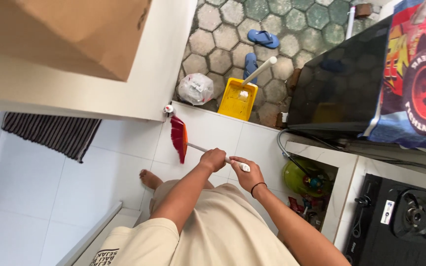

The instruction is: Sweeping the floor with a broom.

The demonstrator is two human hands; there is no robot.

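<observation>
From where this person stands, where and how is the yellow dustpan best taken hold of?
Grip the dustpan by its white handle, near the top end. The handle rises at a slant from the pan, which rests on the hexagon paving beyond the white floor's edge, so coming down from above with a wrapped hand looks easiest.

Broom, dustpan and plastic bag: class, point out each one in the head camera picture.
Broom (pixel 178 139): head view, on its red bristles.
Dustpan (pixel 237 100): head view, on the middle of its yellow tray.
Plastic bag (pixel 195 88): head view, on its crumpled white middle.
</observation>
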